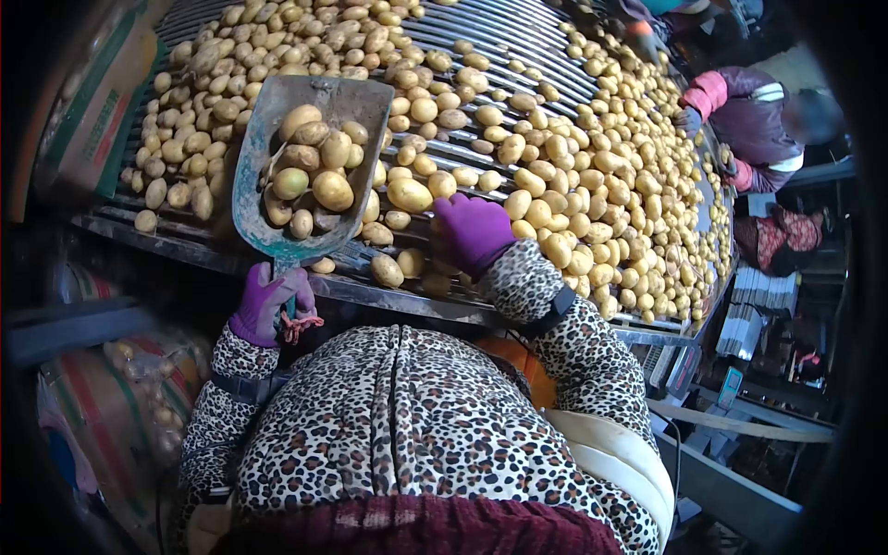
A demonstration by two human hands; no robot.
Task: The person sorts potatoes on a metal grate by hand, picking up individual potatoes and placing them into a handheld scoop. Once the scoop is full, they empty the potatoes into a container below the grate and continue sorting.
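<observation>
A worn green metal scoop [250, 199] holds several potatoes [319, 162] and rests over the slatted rack. My left hand [271, 301], in a purple and grey glove, is wrapped round its handle, where a pinkish cord hangs. To the right of the scoop, my right hand [472, 233], in a purple glove, is over the rack's near part beside loose potatoes [409, 194]. Its fingers are curled and their tips are hidden, so what they hold, if anything, cannot be made out. Many more potatoes [592, 185] spread across the slats on the right.
The rack's metal edge [407, 301] runs in front of my body. Printed sacks stand at the upper left [97, 111] and lower left [102, 398]. At the upper right, a co-worker's gloved hands [689, 120] are at the rack's far side.
</observation>
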